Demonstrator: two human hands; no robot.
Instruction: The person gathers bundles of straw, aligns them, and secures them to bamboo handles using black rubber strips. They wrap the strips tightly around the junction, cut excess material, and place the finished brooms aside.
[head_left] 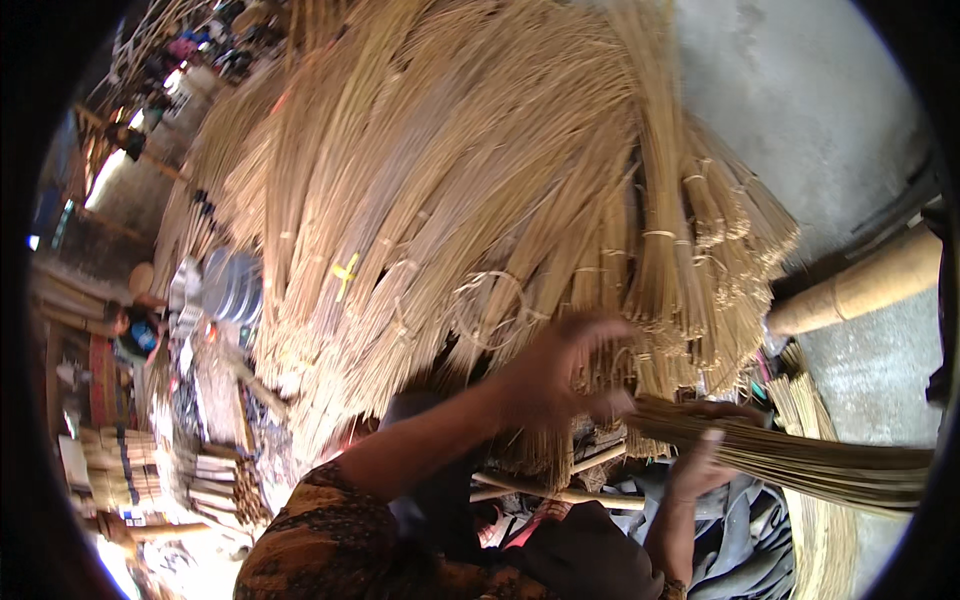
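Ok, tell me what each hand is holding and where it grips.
The right hand grips a thin bundle of straw sticks near its left end. The left hand, blurred, is up against the big pile of tied straw bundles; whether it grips anything cannot be told.

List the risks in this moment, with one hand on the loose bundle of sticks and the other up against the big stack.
1. The right hand grips the loose stick bundle near one end only; the long free end could sag and sticks may slide out.
2. The left hand reaches into the tied bundles of the leaning stack; pulling there might loosen a tie or tip bundles toward the person.
3. The stiff stick tips near both hands could scratch or prick bare skin.
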